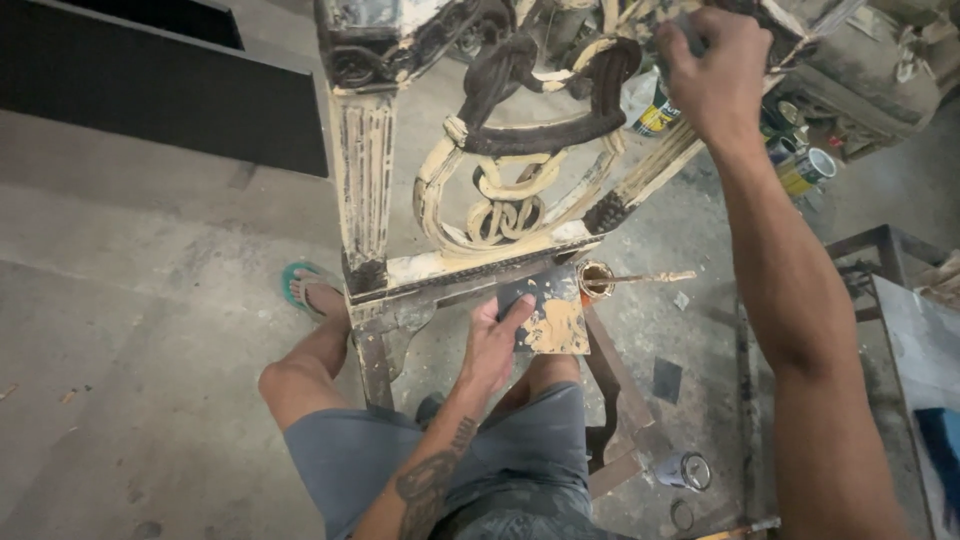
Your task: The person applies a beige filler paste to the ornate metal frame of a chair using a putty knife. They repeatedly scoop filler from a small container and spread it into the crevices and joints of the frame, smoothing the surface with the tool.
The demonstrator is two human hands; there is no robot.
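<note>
A carved wooden furniture frame [365,170] with scrollwork, patched with pale filler over dark finish, stands tilted in front of me on a metal stand. My left hand [495,345] grips a flat dark board [550,310] smeared with tan putty, held just under the frame's lower rail. My right hand [715,70] is raised to the frame's upper right part, fingers closed around something small pressed against the wood; what it holds is hidden. My knees and grey shorts sit below.
A small open can [597,280] with a stick across it rests beside the board. Several paint cans [800,165] stand on the concrete floor at upper right. A metal frame table [890,270] is at right. Another can [685,470] lies below.
</note>
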